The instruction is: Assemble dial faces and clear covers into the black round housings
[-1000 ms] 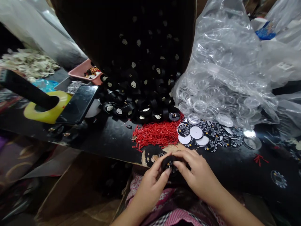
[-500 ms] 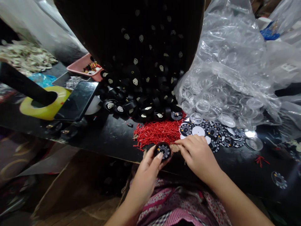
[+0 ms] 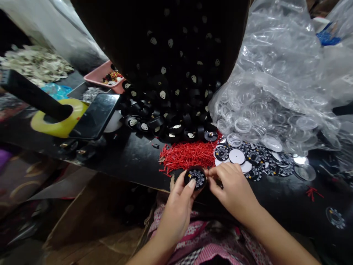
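A round black gauge [image 3: 196, 175] with a printed dial face is in my left hand [image 3: 179, 200], the thumb lying on the dial and the fingers behind it. My right hand [image 3: 227, 182] is closed in a pinch close to the gauge's right edge; what it pinches is too small to make out. Just beyond both hands lies a heap of thin red pointers [image 3: 189, 156]. Printed dial discs [image 3: 253, 156], some showing a white back, are spread beyond my right hand.
Black gauge housings [image 3: 171, 127] spill from a dark container at the back. Clear plastic covers [image 3: 245, 123] fill a bag at right. Leftward are a phone [image 3: 95, 117], a yellow tape roll [image 3: 57, 117] and a pink tray [image 3: 100, 75]. The table's front edge [image 3: 143, 184] runs near my hands.
My right hand has come from beside the red pointers to the gauge's right edge. The view has shifted slightly; my left hand keeps hold of the gauge.
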Action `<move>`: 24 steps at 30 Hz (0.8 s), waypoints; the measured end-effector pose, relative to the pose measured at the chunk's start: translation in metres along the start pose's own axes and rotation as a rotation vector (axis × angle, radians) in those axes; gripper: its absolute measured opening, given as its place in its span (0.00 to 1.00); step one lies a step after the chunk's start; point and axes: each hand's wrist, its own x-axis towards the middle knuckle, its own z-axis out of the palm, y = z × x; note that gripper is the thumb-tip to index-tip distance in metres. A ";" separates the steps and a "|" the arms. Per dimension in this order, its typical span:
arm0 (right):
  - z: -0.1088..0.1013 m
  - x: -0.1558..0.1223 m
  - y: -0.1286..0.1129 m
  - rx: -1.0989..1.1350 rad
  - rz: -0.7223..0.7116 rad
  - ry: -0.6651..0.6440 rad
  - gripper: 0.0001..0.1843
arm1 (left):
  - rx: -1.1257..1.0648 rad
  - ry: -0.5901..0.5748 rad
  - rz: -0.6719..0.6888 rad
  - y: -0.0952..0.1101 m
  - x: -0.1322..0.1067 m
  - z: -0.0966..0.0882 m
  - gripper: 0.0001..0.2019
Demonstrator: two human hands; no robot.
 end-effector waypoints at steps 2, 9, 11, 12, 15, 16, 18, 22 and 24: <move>-0.001 -0.004 -0.004 0.107 0.057 0.030 0.05 | 0.006 0.014 0.019 -0.004 0.000 0.003 0.16; -0.012 -0.014 -0.007 0.337 0.202 0.044 0.06 | -0.019 -0.050 0.045 -0.002 -0.004 0.003 0.18; -0.015 -0.016 -0.009 0.394 0.176 0.064 0.06 | -0.008 -0.043 0.057 0.000 -0.003 0.004 0.22; -0.016 -0.016 -0.011 0.416 0.150 0.070 0.07 | 0.026 -0.031 0.062 0.001 -0.001 0.005 0.23; -0.018 -0.015 -0.016 0.386 0.082 0.067 0.06 | 0.174 -0.054 0.036 -0.002 0.002 0.007 0.20; -0.018 -0.015 -0.017 0.355 0.074 0.065 0.06 | 0.216 -0.076 0.026 -0.003 0.002 0.008 0.18; -0.019 -0.014 -0.018 0.304 0.079 0.056 0.06 | 0.285 -0.110 0.023 -0.004 0.001 0.010 0.16; -0.021 -0.015 -0.018 0.284 0.101 0.035 0.07 | 0.378 -0.139 0.073 0.000 -0.003 0.014 0.14; -0.023 -0.015 -0.019 0.274 0.110 0.036 0.07 | 0.391 -0.143 0.095 0.002 -0.004 0.015 0.14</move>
